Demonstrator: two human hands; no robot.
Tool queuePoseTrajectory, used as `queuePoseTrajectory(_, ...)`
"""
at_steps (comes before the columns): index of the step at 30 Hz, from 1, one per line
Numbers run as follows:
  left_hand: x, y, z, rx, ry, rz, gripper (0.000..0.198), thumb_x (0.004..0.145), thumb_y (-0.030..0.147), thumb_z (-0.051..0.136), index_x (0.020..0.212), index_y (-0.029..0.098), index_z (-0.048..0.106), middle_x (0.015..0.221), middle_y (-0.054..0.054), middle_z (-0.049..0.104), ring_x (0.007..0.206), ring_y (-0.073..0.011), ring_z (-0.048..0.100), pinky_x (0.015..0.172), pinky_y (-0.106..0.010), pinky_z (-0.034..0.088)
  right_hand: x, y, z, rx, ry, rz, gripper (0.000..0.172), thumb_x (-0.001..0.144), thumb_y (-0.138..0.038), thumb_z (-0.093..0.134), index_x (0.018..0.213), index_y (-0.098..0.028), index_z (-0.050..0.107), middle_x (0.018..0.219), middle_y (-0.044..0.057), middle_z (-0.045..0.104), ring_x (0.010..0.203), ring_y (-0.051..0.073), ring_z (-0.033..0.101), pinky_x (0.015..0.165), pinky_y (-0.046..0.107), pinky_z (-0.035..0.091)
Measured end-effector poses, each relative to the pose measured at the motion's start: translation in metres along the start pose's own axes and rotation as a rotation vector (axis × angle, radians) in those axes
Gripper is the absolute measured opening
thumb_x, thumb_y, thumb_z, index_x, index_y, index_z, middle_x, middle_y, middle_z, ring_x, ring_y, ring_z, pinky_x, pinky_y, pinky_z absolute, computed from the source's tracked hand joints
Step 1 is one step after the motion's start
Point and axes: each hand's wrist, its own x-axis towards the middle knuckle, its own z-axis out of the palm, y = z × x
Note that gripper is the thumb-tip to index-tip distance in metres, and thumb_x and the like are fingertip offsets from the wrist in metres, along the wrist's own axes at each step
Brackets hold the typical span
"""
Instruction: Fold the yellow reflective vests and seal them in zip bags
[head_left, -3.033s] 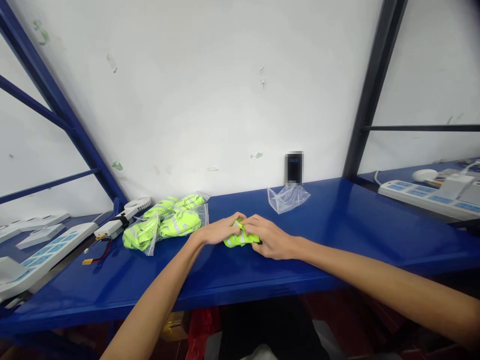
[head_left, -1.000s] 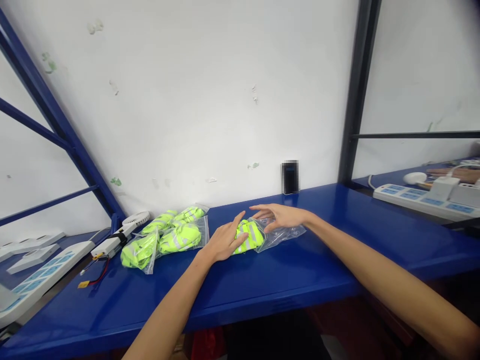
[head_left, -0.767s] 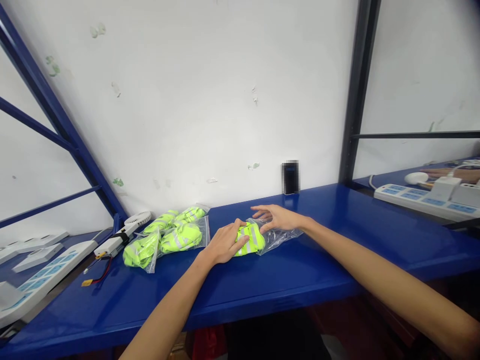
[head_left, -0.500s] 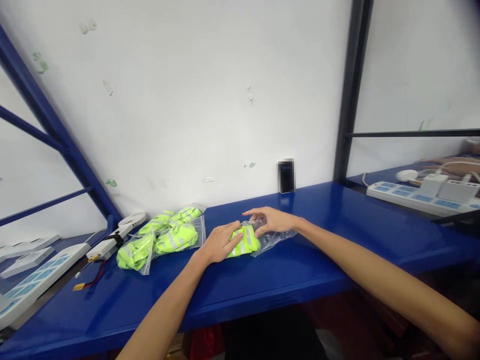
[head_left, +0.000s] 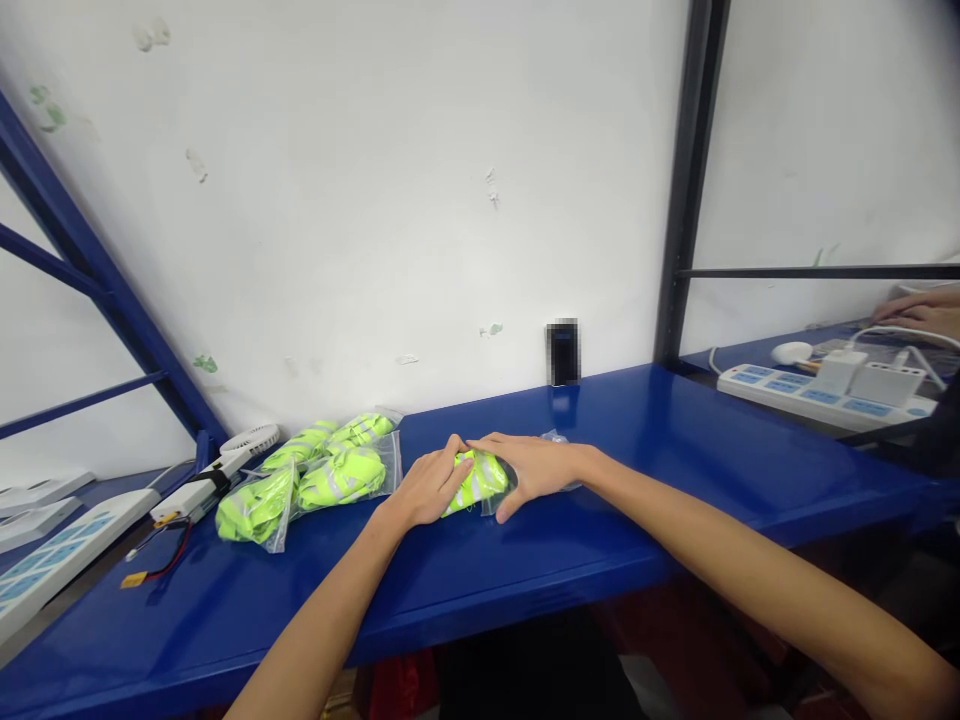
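A folded yellow-green reflective vest (head_left: 481, 482) with silver stripes lies on the blue table in front of me. My left hand (head_left: 431, 487) is closed over its left end, thumb along the near top. From the right, my right hand (head_left: 529, 462) spans the other end, fingers along the far side and thumb on the near side. The fingertips of both hands meet at the back of the bundle. Part of a clear plastic bag (head_left: 555, 436) shows behind my right hand; how far it covers the vest is hidden. Several bagged vests (head_left: 341, 477) are grouped to the left.
A small white fan (head_left: 251, 440) and a yellow connector on wires (head_left: 135, 579) lie at the left, beside a power strip (head_left: 82, 550). A dark pixelated box (head_left: 563, 353) stands against the wall. Another person's hand (head_left: 926, 312) is at far right, behind a second power strip (head_left: 825, 395).
My right hand has moved left, from the loose bag onto the vest's right end, its fingers reaching my left hand. The view has shifted slightly to the right.
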Motion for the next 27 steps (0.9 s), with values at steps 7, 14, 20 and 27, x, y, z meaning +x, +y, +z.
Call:
queuePoseTrajectory(7,-0.002,0.003,0.000,0.026,0.002,0.028,0.033,0.101,0.045,0.022,0.118,0.021,0.037,0.105,-0.008,0.063,0.092,-0.0273,0.064,0.080,-0.037,0.043,0.007,0.008,0.007,0.018,0.109,0.040,0.110,0.067,-0.068,0.070,0.154,-0.024,0.020,0.125,0.013,0.051,0.114,0.031,0.051,0.093,0.045,0.044)
queuePoseTrajectory(14,-0.001,-0.002,0.003,0.095,-0.001,0.059,0.035,0.101,0.043,0.020,0.099,0.021,0.047,0.096,-0.005,0.062,0.087,-0.0234,0.062,0.077,-0.035,0.044,0.007,0.006,0.011,0.065,0.185,-0.005,0.106,0.068,-0.064,0.072,0.153,-0.027,0.022,0.137,0.012,0.048,0.127,0.033,0.044,0.103,0.048,0.037)
queuePoseTrajectory(20,0.001,-0.001,0.005,0.057,0.048,0.075,0.042,0.102,0.039,0.014,0.108,0.021,0.051,0.105,-0.006,0.064,0.096,-0.0223,0.062,0.084,-0.034,0.045,0.011,0.003,0.012,0.023,0.133,-0.026,0.095,0.071,-0.068,0.068,0.149,-0.023,0.036,0.134,0.013,0.055,0.120,0.034,0.051,0.097,0.044,0.042)
queuePoseTrajectory(27,0.000,-0.001,0.007,0.054,0.057,-0.013,0.032,0.101,0.041,0.017,0.109,0.021,0.040,0.094,-0.006,0.064,0.081,-0.0241,0.065,0.073,-0.034,0.045,0.012,-0.004,0.012,-0.113,0.066,0.009,0.102,0.074,-0.074,0.058,0.154,-0.020,0.023,0.136,0.017,0.053,0.114,0.036,0.052,0.092,0.047,0.042)
